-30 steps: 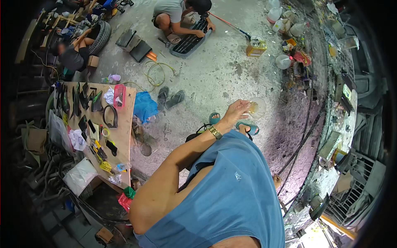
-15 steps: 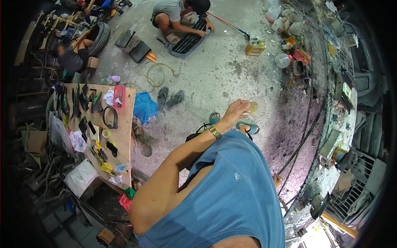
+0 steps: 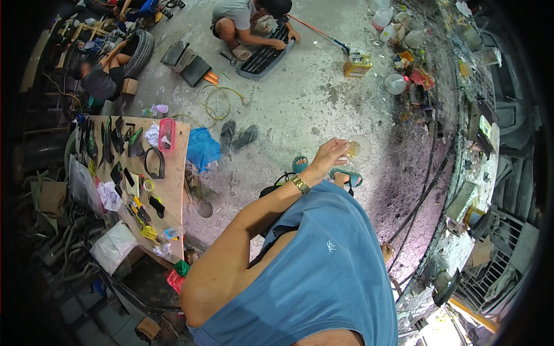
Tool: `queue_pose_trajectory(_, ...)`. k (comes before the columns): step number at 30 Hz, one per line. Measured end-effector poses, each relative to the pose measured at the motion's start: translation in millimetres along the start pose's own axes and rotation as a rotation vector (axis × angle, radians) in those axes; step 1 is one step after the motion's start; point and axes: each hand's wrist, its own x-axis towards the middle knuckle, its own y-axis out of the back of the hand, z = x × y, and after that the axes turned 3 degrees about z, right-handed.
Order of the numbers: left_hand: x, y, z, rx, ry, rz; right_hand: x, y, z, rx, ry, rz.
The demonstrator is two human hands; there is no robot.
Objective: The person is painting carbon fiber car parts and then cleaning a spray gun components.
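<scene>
My left hand [image 3: 332,154], with a gold watch [image 3: 300,184] at the wrist, is stretched out ahead over the floor. Its fingers are closed on the near edge of a clear, round, see-through piece [image 3: 361,150] that looks like plastic, with a yellowish patch near the fingertips. Whether it is a cup or a lid is not plain. A small bit of skin at the right edge of my blue shirt [image 3: 323,254] may belong to my right hand [image 3: 386,251]; its fingers are hidden. Below the left hand are my feet in teal sandals [image 3: 347,177].
Left, a wooden board table [image 3: 170,196] bears black plastic parts, a pink tray [image 3: 167,135] and tools. Beside it lie a blue bag [image 3: 203,149] and slippers [image 3: 246,138]. Ahead, a person [image 3: 245,26] squats over a black grille [image 3: 262,60]. Jugs [image 3: 396,84] and cables [image 3: 424,193] lie right.
My left hand keeps its hold on the clear round piece, almost unmoved. The squatting person's hands have shifted slightly on the black grille.
</scene>
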Motion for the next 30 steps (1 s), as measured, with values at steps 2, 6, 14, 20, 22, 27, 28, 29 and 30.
queue_pose_trajectory(2, 0.0, -0.5, 0.7, 0.004, -0.004, 0.005, 1.6, 0.9, 2.5, -0.07, 0.035, 0.029)
queue_pose_trajectory(6, -1.0, -2.4, 2.2, 0.001, -0.007, -0.001, 5.7, 2.6, 5.6, 0.011, 0.025, 0.008)
queue_pose_trajectory(14, -1.7, -6.0, 2.0, -0.001, 0.007, -0.011, 8.2, 7.9, -2.5, -0.073, -0.065, 0.043)
queue_pose_trajectory(20, -1.9, -6.0, -1.3, -0.014, 0.003, -0.011, 6.9, 9.6, -7.3, -0.05, -0.052, 0.01)
queue_pose_trajectory(22, -2.0, -5.5, -2.0, -0.015, 0.005, -0.018, 6.9, 8.7, -6.9, -0.001, -0.07, -0.008)
queue_pose_trajectory(27, -3.2, -4.2, -1.7, 0.002, 0.011, -0.024, 5.5, 5.4, -4.3, -0.021, -0.052, -0.013)
queue_pose_trajectory(28, -3.6, -4.1, -1.3, 0.005, 0.012, -0.026, 4.9, 4.8, -3.9, -0.021, -0.049, -0.02)
queue_pose_trajectory(29, -3.9, -4.0, -0.8, 0.017, 0.016, -0.019, 3.8, 3.7, -3.2, -0.096, -0.006, 0.018)
queue_pose_trajectory(30, -4.3, -4.0, -0.3, 0.009, 0.013, -0.026, 3.0, 3.2, -3.0, -0.021, -0.029, -0.005)
